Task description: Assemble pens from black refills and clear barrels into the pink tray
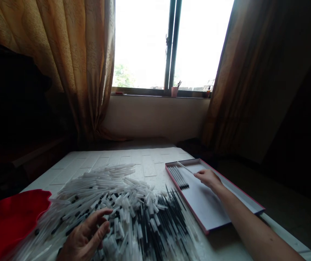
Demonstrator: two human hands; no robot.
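Observation:
My left hand (86,233) lies at the bottom of the view with its fingers spread, touching a large heap of clear plastic pen refills (123,206). Many refills in the heap have black parts, and a dark-inked bunch (169,221) fans out on its right side. My right hand (208,178) reaches into a shallow pink-rimmed box lid (212,203), pinching one thin refill (186,168). Several refills lie side by side in a neat row (178,177) at the lid's left end, a little apart from my fingers.
A white table (155,163) with a brick-like pattern carries the heap and lid. A red plastic sheet or basin (8,221) lies at the left. Behind stand a wall, curtains (82,65), and a bright window (144,47) with a pink cup (174,91) on its sill.

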